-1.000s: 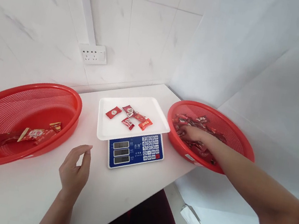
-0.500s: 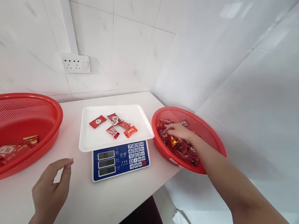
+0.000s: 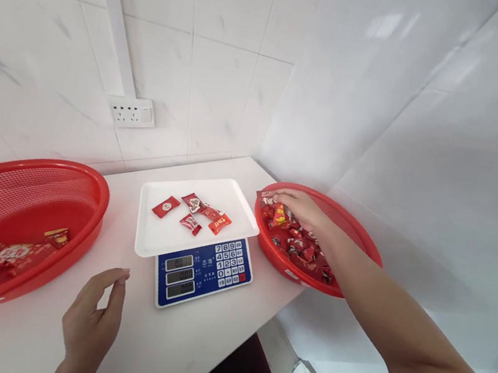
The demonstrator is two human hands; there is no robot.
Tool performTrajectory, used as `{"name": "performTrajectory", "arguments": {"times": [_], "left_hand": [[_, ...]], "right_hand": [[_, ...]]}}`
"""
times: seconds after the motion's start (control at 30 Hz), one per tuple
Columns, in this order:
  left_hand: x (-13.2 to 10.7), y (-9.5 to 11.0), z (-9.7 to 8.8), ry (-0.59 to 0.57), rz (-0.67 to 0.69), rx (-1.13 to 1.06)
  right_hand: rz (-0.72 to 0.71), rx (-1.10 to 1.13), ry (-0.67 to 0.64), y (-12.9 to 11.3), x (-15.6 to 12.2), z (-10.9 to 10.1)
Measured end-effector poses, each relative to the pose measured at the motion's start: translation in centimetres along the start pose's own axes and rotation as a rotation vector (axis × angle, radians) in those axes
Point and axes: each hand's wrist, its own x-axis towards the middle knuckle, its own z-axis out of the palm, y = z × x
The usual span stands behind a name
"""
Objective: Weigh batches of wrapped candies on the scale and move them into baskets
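My right hand (image 3: 299,209) reaches into the red mesh basket (image 3: 355,232) on the right, fingers closed on red wrapped candies (image 3: 277,214) lifted near the basket's left rim. More red candies (image 3: 300,250) fill that basket. A blue digital scale (image 3: 205,271) with a white tray (image 3: 160,237) stands in the middle; several red candies (image 3: 193,210) lie on the tray. My left hand (image 3: 92,319) rests on the white table (image 3: 167,344) left of the scale, fingers loosely curled and apart, holding nothing.
A large red mesh basket (image 3: 42,176) sits at the left with a few red packets (image 3: 12,251) inside. A wall socket (image 3: 131,112) is on the tiled wall behind. The table's front edge runs diagonally below the scale, with floor beneath.
My right hand has moved from the middle of the right basket to its left rim and lifted candies. The view has shifted; my left hand stays beside the scale.
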Motion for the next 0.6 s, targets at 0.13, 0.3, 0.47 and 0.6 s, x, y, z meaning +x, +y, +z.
{"name": "performTrajectory", "arguments": {"times": [0.13, 0.3, 0.47, 0.6], "left_hand": [[-0.1, -0.2, 0.2, -0.005, 0.043, -0.038], [0.0, -0.5, 0.3, -0.015, 0.021, -0.054], [0.0, -0.5, 0.3, -0.027, 0.007, -0.082], [0.0, -0.3, 0.2, -0.029, 0.036, -0.097]], "right_hand": [[-0.105, 0.013, -0.189, -2.8, -0.1, 4.9], [-0.335, -0.284, -0.295, -4.9, -0.1, 10.4], [-0.341, -0.3, -0.162, -5.3, 1.4, 11.9], [-0.232, -0.307, -0.187, -5.1, 2.2, 11.4]]}}
